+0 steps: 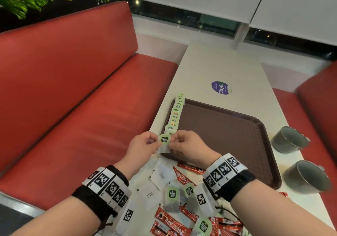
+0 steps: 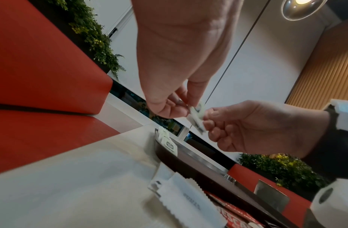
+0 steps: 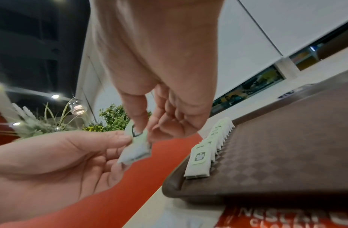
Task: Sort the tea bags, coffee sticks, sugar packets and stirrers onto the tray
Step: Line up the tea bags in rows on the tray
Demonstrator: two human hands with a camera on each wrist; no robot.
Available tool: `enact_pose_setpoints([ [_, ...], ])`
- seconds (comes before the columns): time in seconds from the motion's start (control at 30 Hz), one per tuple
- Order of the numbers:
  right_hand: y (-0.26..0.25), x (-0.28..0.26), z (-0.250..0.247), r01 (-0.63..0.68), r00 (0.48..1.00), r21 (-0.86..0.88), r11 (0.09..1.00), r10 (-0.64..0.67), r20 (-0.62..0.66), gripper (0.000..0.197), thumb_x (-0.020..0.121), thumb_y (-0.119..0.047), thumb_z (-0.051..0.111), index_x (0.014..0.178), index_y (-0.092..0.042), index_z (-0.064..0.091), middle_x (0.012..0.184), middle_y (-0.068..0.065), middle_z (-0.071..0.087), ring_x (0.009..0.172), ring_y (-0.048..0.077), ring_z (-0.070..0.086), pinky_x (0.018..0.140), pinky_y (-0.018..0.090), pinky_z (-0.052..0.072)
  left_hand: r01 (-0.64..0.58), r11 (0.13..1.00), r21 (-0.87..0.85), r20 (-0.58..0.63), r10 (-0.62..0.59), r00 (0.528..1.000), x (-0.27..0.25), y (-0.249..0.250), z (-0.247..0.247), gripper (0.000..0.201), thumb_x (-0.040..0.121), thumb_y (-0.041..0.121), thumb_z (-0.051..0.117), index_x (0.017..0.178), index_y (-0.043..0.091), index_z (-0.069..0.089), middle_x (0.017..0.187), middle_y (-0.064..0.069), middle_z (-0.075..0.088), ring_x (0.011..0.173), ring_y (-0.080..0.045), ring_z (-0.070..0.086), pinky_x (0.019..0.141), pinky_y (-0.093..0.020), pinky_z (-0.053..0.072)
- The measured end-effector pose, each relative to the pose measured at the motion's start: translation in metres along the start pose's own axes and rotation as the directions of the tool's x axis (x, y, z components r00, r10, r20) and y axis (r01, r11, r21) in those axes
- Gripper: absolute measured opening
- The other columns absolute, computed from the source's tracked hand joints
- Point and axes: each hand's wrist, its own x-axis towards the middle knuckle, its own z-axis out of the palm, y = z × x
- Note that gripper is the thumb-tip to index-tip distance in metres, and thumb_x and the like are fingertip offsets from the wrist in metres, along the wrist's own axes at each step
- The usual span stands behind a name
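Both hands hold one tea bag [image 1: 164,143] with a green tag just above the near left corner of the brown tray [image 1: 228,135]. My left hand [image 1: 145,144] pinches its left edge and my right hand [image 1: 182,142] pinches its right edge. The same tea bag [image 3: 137,146] shows in the right wrist view and, edge-on, the tea bag [image 2: 197,118] in the left wrist view. A row of several tea bags [image 1: 175,115] lies along the tray's left rim. Loose tea bags [image 1: 172,196], white sugar packets [image 1: 161,175] and red coffee sticks [image 1: 171,221] lie in a heap under my wrists.
Two grey metal mugs [image 1: 288,140] [image 1: 306,176] stand right of the tray near the table's right edge. A round purple sticker [image 1: 220,87] is on the white table [image 1: 218,66] beyond the tray. Red bench seats [image 1: 82,93] flank the table.
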Motion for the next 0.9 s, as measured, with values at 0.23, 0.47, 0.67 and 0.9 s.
enact_pose_setpoints([
  [0.23, 0.004, 0.005, 0.002, -0.002, 0.999, 0.126, 0.992, 0.007, -0.036, 0.015, 0.085, -0.012, 0.069, 0.091, 0.002, 0.065, 0.072, 0.01, 0.064, 0.065, 0.02, 0.055, 0.064, 0.033, 0.047, -0.022, 0.999, -0.025, 0.014, 0.022, 1.0, 0.003, 0.007, 0.006, 0.01, 0.084, 0.009, 0.068, 0.079, 0.017, 0.065, 0.078, -0.004, 0.065, 0.069, -0.013, 0.056, 0.075, -0.036, 0.052],
  [0.47, 0.018, 0.03, 0.006, -0.234, 0.953, 0.186, 0.954, 0.263, -0.151, 0.011, 0.088, -0.008, 0.063, 0.078, -0.011, 0.059, 0.065, 0.007, 0.062, 0.054, 0.014, 0.052, 0.052, 0.024, 0.044, 0.038, 0.996, -0.076, -0.073, -0.043, 0.996, -0.001, -0.013, -0.017, 0.011, 0.086, 0.012, 0.065, 0.096, 0.017, 0.064, 0.092, -0.001, 0.065, 0.081, -0.015, 0.059, 0.076, -0.029, 0.048],
  [0.67, 0.013, 0.046, 0.016, -0.382, 0.917, 0.048, 0.923, 0.385, -0.106, 0.025, 0.088, -0.004, 0.06, 0.071, -0.015, 0.046, 0.063, 0.008, 0.06, 0.048, 0.016, 0.053, 0.058, 0.025, 0.048, 0.108, 0.985, -0.135, -0.1, -0.122, 0.988, -0.01, -0.04, -0.035, 0.011, 0.084, 0.008, 0.067, 0.09, 0.016, 0.064, 0.083, -0.001, 0.064, 0.073, -0.017, 0.056, 0.071, -0.029, 0.046],
  [0.9, 0.001, 0.051, 0.018, -0.42, 0.903, -0.032, 0.907, 0.413, -0.121, 0.033, 0.088, -0.001, 0.06, 0.116, -0.012, 0.044, 0.073, 0.01, 0.061, 0.053, 0.016, 0.057, 0.052, 0.022, 0.053, 0.126, 0.977, -0.169, -0.115, -0.147, 0.982, -0.024, -0.055, -0.046, 0.01, 0.084, 0.007, 0.068, 0.089, 0.015, 0.065, 0.078, 0.0, 0.064, 0.076, -0.018, 0.057, 0.075, -0.033, 0.047],
])
